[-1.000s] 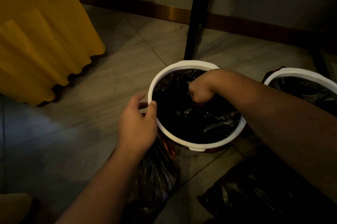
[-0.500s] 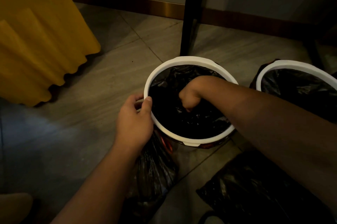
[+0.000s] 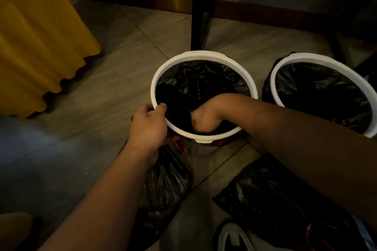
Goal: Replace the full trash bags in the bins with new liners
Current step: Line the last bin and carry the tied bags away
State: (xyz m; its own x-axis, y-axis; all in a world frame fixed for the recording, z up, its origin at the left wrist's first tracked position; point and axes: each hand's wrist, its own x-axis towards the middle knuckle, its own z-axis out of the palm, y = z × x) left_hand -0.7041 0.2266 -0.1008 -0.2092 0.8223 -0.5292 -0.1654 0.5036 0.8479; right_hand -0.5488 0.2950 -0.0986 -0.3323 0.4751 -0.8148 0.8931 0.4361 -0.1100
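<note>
A round bin with a white rim (image 3: 204, 55) stands on the floor in the middle, lined with a black liner (image 3: 200, 81). My left hand (image 3: 149, 126) grips the rim at its near left side, thumb inside. My right hand (image 3: 206, 118) is pushed down inside the bin against the liner, fingers curled and hidden. A second white-rimmed bin (image 3: 302, 56) with a black liner (image 3: 326, 95) stands to the right. Two full black trash bags lie on the floor near me, one (image 3: 165, 185) under my left wrist, one (image 3: 271, 193) under my right forearm.
A yellow cloth-draped table (image 3: 36, 42) hangs at the left. A black furniture leg (image 3: 201, 8) stands just behind the middle bin, and a dark baseboard (image 3: 265, 14) runs along the wall. A shoe (image 3: 234, 236) shows at the bottom edge.
My right hand has moved from the bin's far middle toward its near side and deeper into the liner. My left hand has closed onto the rim. The view has shifted slightly left and down.
</note>
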